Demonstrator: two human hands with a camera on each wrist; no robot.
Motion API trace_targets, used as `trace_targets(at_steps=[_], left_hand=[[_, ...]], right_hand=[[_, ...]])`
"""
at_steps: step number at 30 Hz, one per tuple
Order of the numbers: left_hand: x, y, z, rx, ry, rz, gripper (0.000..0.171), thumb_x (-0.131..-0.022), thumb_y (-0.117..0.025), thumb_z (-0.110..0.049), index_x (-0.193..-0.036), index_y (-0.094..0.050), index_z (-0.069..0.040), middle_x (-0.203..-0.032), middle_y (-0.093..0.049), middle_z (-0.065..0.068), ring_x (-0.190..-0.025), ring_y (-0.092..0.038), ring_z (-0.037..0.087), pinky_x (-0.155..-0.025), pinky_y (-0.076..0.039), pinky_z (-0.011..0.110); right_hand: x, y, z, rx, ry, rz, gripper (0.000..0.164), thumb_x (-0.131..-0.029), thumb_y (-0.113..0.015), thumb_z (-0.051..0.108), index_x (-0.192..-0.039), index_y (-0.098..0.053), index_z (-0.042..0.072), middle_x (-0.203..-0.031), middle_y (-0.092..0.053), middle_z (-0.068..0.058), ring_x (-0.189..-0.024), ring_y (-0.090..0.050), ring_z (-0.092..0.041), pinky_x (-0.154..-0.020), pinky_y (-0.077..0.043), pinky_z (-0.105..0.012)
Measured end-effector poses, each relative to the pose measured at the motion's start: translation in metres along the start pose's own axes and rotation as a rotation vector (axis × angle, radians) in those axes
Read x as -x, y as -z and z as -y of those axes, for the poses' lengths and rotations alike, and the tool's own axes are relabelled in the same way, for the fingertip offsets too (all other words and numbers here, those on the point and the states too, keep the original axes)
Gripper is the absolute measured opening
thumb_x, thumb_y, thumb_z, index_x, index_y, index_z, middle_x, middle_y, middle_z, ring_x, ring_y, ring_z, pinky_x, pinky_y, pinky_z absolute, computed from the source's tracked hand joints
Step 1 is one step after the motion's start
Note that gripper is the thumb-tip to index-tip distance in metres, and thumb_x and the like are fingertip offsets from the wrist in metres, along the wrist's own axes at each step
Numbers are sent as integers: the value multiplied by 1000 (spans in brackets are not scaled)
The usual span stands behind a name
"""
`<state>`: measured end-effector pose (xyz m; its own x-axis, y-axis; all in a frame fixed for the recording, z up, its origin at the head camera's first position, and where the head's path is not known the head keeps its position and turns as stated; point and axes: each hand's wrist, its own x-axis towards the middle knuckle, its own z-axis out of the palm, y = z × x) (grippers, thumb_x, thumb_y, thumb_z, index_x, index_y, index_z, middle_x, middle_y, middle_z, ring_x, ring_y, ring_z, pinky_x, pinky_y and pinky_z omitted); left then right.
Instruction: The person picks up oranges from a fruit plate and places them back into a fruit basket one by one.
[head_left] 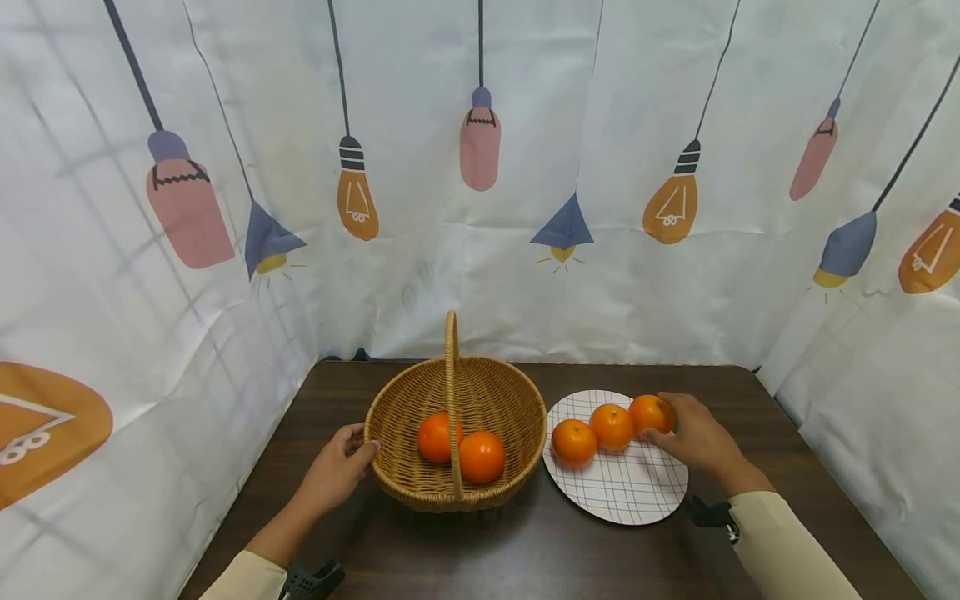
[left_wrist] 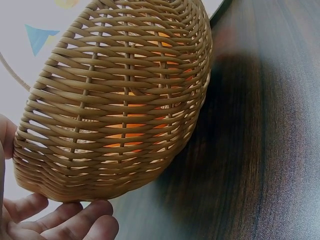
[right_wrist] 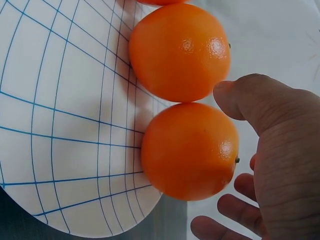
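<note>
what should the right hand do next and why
Probably curl the fingers of the right hand round the orange farthest right on the plate in the head view: they are close beside it, but the right wrist view shows a gap, while the left hand already grips the basket by its rim.

A dark brown table [head_left: 525, 550] with streaky wood grain and rounded far corners carries two things. A round wicker basket [head_left: 498, 392] with a tall handle stands left of the middle, towards the far edge. Just right of it lies a round white plate [head_left: 645, 492] with blue grid lines.
</note>
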<state>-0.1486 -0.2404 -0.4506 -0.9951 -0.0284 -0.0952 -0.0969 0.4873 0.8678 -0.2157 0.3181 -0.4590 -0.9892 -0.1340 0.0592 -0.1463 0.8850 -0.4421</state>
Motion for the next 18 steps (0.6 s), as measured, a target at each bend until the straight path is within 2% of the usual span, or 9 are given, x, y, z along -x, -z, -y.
trace_targets(at_steps=[18], left_hand=[[-1,0,0,-5,1,-4,58,-105,-57,-29,-149,-40,5,-134,-57,24,-107,-64,27,-81,-58,38]], right_hand=[[-5,-7,-12,-56,-63,42,90,-91,-76,43,-148,-35,-14,-147,-39,-38,-130,-43,-54,-104,-37,-71]])
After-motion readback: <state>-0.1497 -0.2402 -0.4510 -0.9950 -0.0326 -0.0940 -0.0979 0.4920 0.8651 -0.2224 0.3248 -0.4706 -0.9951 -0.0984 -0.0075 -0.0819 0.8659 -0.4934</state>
